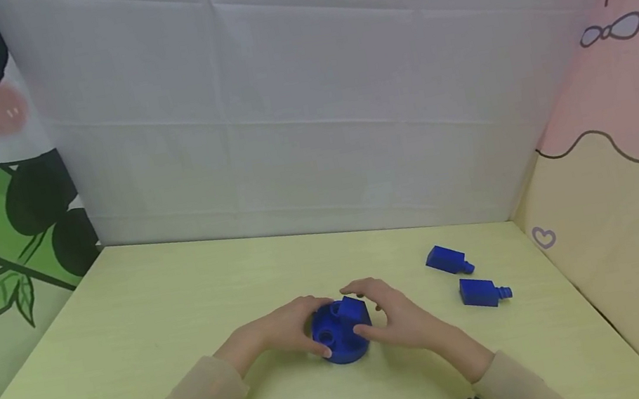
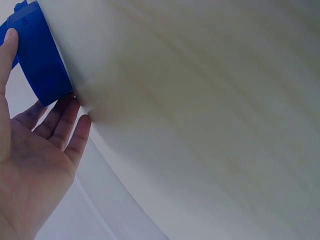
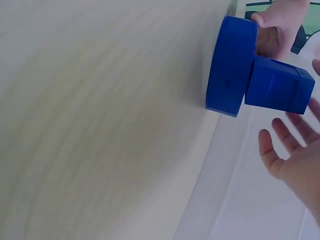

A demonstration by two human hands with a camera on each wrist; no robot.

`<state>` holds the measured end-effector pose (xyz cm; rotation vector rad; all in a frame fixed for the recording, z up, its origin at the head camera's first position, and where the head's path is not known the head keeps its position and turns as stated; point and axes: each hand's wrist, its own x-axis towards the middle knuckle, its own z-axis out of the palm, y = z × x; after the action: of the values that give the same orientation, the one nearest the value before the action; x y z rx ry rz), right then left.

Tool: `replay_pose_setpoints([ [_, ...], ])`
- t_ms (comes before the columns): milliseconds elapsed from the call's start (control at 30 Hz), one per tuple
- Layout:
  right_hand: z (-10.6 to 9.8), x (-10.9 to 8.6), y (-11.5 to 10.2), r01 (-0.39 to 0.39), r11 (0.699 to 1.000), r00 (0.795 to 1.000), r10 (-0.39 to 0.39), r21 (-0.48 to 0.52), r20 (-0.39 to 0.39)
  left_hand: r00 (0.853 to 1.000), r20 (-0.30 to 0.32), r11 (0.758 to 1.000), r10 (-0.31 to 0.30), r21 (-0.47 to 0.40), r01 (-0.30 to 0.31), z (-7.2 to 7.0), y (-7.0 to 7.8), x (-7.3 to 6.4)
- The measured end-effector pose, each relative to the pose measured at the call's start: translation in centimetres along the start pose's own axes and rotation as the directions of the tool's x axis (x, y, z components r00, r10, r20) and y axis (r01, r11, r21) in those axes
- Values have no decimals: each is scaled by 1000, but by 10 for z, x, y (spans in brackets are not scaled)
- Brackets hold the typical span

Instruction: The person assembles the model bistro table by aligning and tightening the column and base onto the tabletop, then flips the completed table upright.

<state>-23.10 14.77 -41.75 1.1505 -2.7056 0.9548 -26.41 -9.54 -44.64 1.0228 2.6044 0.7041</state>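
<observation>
A round blue base [image 1: 345,353] with round holes in its top lies on the table in front of me. One blue rectangular block [image 3: 280,85] stands upright on it, its lower end hidden in the base. My left hand [image 1: 286,328] holds the base by its rim, thumb on the near side and fingers round the far side. Around the block, my right hand [image 1: 404,321] has its fingers spread and its thumb close to the block; whether the thumb touches it, I cannot tell.
Two loose blue blocks with narrow ridged ends lie to the right on the pale yellow table [image 1: 181,288]: a farther one [image 1: 447,259] and a nearer one [image 1: 479,292]. A white cloth wall [image 1: 300,160] stands behind, with printed panels at both sides.
</observation>
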Motion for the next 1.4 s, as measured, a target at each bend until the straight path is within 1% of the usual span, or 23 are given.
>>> replay_pose_setpoints([
  [67, -2, 1, 2, 99, 995, 995, -99, -13, 17, 1000, 0, 1000, 7, -3, -7, 1, 0, 0],
  [133, -3, 1, 4, 179, 984, 983, -178, -24, 34, 1000, 0, 1000, 18, -12, -18, 1, -1, 0],
  [200, -3, 3, 5, 239, 970, 971, -237, -48, 45, 1000, 0, 1000, 28, -13, -28, 1, -1, 0],
  [267, -3, 4, 5, 266, 962, 963, -263, -60, 49, 999, -1, 999, 36, -14, -36, 1, -2, 0],
  [400, -1, 5, 7, 279, 956, 960, -277, -84, 41, 999, -2, 999, 46, -17, -46, 0, -3, 1],
  [600, -1, 6, 7, 253, 962, 967, -250, -101, 42, 999, 2, 999, 44, -28, -44, -1, -2, 1],
  [700, -2, 6, 6, 239, 961, 971, -237, -137, 33, 999, -1, 999, 40, -29, -40, -1, -2, 0],
  [767, -2, 6, 6, 216, 963, 976, -217, -162, 12, 999, -4, 999, 41, -31, -41, -1, -2, 0],
  [867, -2, 7, 4, 161, 970, 985, -170, -181, -38, 999, -5, 999, 34, -26, -34, -1, -1, 0],
  [967, 0, 8, 2, 75, 980, 992, -92, -185, -86, 1000, -3, 999, 28, -21, -28, -1, -1, 0],
  [1067, 4, 10, 1, -16, 978, 991, -12, -208, -133, 1000, -2, 1000, 25, -16, -25, -1, -1, 0],
  [1133, 6, 11, 0, -84, 970, 986, 47, -230, -159, 1000, -2, 1000, 22, -12, -22, -1, -1, 0],
  [1233, 10, 13, -1, -184, 957, 973, 144, -225, -182, 1000, -1, 1000, 15, -9, -15, -1, -1, 0],
  [1333, 12, 13, -1, -278, 943, 953, 248, -182, -172, 1000, 2, 1000, 9, -8, -9, -1, 0, 0],
  [1400, 13, 14, -1, -324, 934, 941, 301, -149, -156, 1000, 4, 1000, 7, -6, -7, -1, 0, 0],
])
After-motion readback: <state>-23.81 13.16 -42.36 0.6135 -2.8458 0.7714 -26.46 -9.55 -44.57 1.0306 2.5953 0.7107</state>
